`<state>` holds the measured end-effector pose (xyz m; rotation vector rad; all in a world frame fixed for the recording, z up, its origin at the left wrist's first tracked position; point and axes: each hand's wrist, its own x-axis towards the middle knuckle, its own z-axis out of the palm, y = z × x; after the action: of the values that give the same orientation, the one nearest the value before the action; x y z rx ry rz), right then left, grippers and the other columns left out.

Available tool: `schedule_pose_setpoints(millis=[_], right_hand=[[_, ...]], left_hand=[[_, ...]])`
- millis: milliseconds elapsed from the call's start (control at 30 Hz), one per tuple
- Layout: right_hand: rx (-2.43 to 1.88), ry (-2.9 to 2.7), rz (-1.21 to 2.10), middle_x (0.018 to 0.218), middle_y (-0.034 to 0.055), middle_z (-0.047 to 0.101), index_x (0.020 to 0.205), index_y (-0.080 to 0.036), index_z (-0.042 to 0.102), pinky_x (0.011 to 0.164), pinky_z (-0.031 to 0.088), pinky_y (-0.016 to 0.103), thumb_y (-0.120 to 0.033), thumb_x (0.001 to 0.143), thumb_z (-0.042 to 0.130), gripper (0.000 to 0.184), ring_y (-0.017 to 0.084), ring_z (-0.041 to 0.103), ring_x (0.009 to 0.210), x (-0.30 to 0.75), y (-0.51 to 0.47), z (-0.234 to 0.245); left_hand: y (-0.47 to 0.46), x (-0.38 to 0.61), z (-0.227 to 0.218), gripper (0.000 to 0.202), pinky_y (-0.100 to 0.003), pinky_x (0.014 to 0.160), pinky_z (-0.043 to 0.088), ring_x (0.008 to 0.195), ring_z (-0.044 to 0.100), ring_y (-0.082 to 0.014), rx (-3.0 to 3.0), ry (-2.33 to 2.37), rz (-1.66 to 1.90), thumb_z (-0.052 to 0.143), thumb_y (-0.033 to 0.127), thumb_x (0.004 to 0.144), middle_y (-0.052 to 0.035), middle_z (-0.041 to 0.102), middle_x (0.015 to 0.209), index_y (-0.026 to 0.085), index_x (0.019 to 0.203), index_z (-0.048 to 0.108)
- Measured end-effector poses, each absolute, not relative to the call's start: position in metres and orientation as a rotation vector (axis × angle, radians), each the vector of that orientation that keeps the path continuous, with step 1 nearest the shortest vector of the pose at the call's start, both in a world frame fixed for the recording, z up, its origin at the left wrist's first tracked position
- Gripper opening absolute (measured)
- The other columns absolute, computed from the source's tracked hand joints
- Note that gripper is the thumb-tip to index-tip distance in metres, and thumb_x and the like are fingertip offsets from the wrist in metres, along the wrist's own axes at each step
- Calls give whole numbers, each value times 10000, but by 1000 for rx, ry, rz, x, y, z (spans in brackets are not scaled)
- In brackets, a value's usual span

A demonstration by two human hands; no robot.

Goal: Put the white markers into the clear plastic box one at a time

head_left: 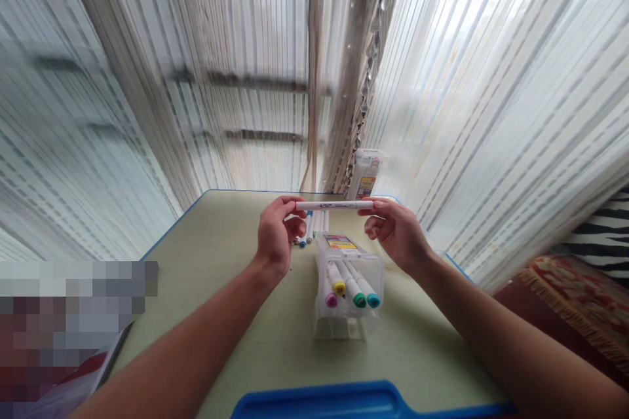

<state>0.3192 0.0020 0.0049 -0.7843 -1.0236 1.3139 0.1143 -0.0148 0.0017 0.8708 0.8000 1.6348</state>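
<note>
A white marker pen [335, 205] is held level above the table, stretched between my two hands. The fingertips of my left hand [278, 230] pinch its left end, and those of my right hand [396, 230] pinch its right end. Below and between my hands lies a clear plastic case [322, 275] holding several white markers, with pink, yellow, green and teal ends [360, 301] facing me. Behind my left hand several loose markers [309, 230] lie on the table, partly hidden by the hand and the case.
A second clear case [364, 173] with a yellow label stands at the table's far edge. The pale table [196, 262] has a blue rim, with a blue tray-like piece [319, 400] at the near edge. Sheer striped curtains [246, 33] hang behind. A fringed patterned cloth [580, 304] is at right.
</note>
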Motion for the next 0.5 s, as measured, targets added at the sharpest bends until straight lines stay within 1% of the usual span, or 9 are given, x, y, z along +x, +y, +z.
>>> schedule_pose_setpoints(millis=[200, 500], right_hand=[[-789, -1024, 1303, 717, 66, 723, 843, -132, 709, 385, 416, 215, -229, 707, 702, 168, 109, 583, 428, 319, 2, 5], [-793, -1043, 1278, 704, 46, 703, 833, -142, 710, 387, 410, 194, -287, 713, 787, 203, 87, 573, 442, 319, 2, 4]], left_hand=[[-15, 115, 2, 130, -212, 385, 293, 383, 469, -79, 875, 807, 1638, 565, 241, 728, 17, 554, 606, 143, 811, 585], [-15, 115, 3, 128, -211, 388, 299, 381, 465, -75, 878, 815, 1637, 568, 243, 734, 20, 552, 607, 144, 812, 588]])
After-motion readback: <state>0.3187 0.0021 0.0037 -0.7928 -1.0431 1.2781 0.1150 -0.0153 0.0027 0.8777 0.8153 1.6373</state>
